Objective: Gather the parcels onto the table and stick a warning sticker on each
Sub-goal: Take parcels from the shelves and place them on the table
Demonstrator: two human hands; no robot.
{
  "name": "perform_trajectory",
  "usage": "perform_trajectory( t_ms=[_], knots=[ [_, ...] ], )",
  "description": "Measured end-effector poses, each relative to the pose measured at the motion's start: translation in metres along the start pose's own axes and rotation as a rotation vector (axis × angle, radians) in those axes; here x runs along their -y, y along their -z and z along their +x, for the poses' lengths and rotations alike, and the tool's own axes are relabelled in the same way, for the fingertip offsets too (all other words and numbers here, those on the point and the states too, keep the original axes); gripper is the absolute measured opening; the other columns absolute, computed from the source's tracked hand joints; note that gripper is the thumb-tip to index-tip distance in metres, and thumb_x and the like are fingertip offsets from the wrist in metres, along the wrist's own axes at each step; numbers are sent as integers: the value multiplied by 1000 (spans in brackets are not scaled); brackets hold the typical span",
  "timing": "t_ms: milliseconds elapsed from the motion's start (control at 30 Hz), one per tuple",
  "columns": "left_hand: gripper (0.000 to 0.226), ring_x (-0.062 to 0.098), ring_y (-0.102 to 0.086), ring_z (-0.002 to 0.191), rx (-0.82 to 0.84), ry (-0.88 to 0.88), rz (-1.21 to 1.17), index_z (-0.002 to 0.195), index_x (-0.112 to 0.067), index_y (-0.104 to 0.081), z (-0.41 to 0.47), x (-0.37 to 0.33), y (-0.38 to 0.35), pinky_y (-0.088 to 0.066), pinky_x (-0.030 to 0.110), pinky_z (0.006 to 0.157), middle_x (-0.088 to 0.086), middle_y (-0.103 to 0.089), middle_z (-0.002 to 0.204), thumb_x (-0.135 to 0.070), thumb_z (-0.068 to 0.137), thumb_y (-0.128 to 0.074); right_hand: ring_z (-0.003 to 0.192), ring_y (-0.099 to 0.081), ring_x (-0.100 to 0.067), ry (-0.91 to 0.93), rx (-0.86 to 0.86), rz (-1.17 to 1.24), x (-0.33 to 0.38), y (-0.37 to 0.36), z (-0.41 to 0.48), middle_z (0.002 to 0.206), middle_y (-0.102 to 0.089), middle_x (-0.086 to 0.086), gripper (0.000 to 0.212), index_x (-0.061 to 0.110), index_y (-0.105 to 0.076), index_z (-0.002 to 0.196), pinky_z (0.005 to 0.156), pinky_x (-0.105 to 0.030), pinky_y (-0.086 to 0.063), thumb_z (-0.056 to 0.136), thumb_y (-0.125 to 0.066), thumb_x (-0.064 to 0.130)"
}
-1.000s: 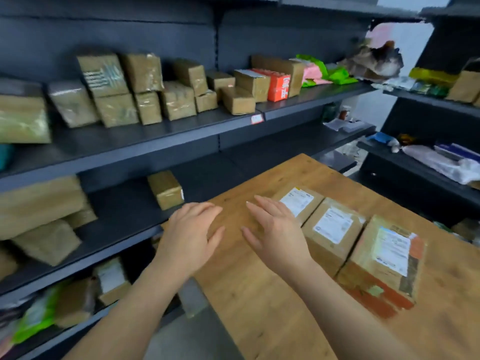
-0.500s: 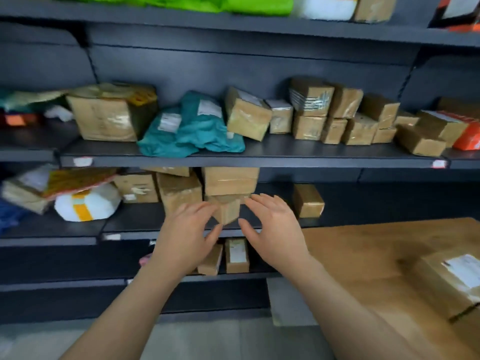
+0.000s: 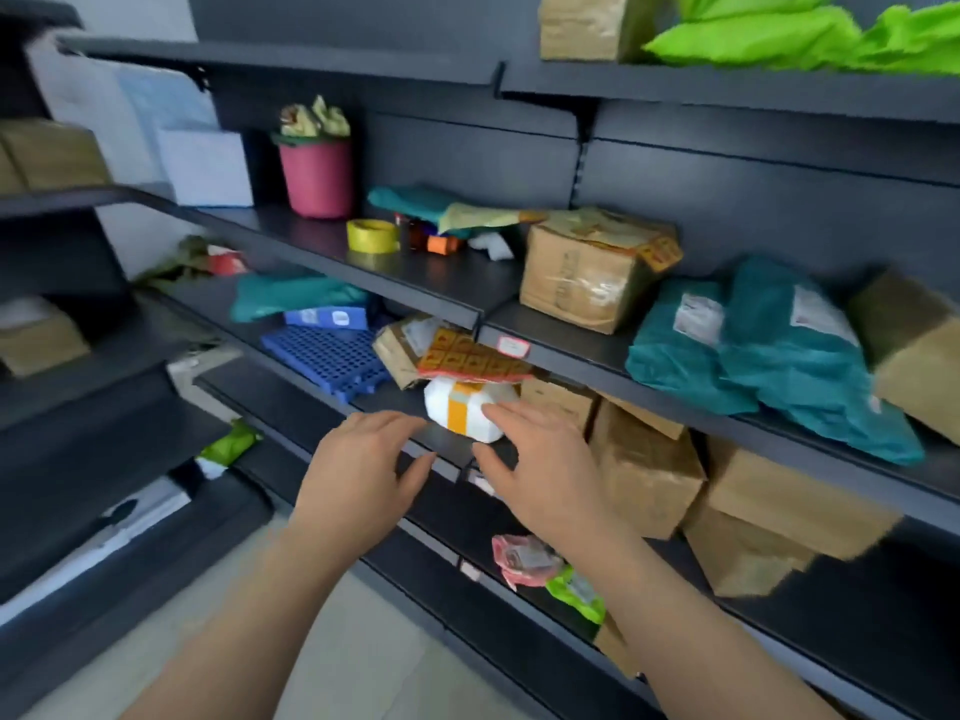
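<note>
Both of my hands are stretched out toward a dark shelf unit. My left hand [image 3: 358, 470] and my right hand [image 3: 540, 470] hover with fingers spread, holding nothing. Just beyond them a white parcel with orange tape [image 3: 462, 410] lies on the middle shelf [image 3: 311, 402]. On top of it rests an orange patterned sheet [image 3: 472, 358] against a brown parcel [image 3: 405, 345]. Brown cardboard parcels [image 3: 644, 475] stand to the right on the same shelf. A larger brown box [image 3: 587, 272] and teal bag parcels [image 3: 769, 350] lie on the shelf above. The table is out of view.
A pink bucket [image 3: 317, 174], a yellow tape roll [image 3: 371, 235] and a white box [image 3: 208, 166] sit on the upper shelf. A blue grid mat [image 3: 327, 356] lies left of the white parcel. Green bags [image 3: 779, 33] fill the top shelf. Small pink and green packets [image 3: 540, 563] lie on the lower shelf.
My view has swung left, away from the table with its labelled parcels, along the shelves. Both hands stayed raised and empty and now hover in front of the white parcel.
</note>
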State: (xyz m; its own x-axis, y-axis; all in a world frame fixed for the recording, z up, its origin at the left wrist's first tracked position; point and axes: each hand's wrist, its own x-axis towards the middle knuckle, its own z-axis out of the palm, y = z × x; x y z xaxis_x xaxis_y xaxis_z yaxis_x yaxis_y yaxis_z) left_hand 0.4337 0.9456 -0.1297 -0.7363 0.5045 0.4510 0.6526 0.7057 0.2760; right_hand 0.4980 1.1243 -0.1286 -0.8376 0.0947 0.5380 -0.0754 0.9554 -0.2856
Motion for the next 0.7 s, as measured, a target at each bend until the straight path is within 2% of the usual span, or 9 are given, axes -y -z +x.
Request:
perform_trajectory(
  t_ms=[133,267,433,500,600,700],
  knots=[
    [34,28,-65,92,-74,159,81,107,-14,-70,20,57,10,-53,37,80,2,-71,102,-28,77,-75,101,-61,-21,159,-14,54,18,-45,70,107,-69,-3,35,12,-67,111,90,-37,-48,81,-68,28],
    [32,29,-64,92,-147,313,125,106,-14,-70,25,111,23,-53,38,81,2,-71,102,-27,77,-75,96,-63,-28,304,21,186,50,-94,126,100,-70,-9,33,6,-68,107,87,-41,-48,80,-68,23],
    [32,31,-65,89,-204,461,217,105,-13,-70,16,175,51,-52,37,78,4,-71,100,-24,76,-77,107,-59,-24,432,131,312,110,-151,175,114,-67,-6,36,9,-65,116,100,-43,-42,84,-65,27],
    [35,30,-64,95,-217,519,264,110,-13,-68,14,204,65,-51,37,80,3,-70,106,-28,79,-73,107,-60,-24,480,141,342,138,-172,193,112,-68,-5,35,10,-66,115,99,-41,-41,84,-65,26],
    [38,25,-59,105,-245,581,306,118,-18,-64,11,251,87,-47,35,86,-1,-67,115,-36,85,-65,115,-56,-20,531,185,367,182,-204,220,122,-64,-3,38,13,-62,122,108,-39,-34,88,-62,30],
    [38,22,-57,108,-277,611,326,120,-20,-63,10,300,112,-45,35,88,-3,-66,117,-38,86,-63,119,-53,-17,579,218,369,227,-235,249,126,-61,1,40,17,-59,127,110,-38,-32,91,-55,36]
  ],
)
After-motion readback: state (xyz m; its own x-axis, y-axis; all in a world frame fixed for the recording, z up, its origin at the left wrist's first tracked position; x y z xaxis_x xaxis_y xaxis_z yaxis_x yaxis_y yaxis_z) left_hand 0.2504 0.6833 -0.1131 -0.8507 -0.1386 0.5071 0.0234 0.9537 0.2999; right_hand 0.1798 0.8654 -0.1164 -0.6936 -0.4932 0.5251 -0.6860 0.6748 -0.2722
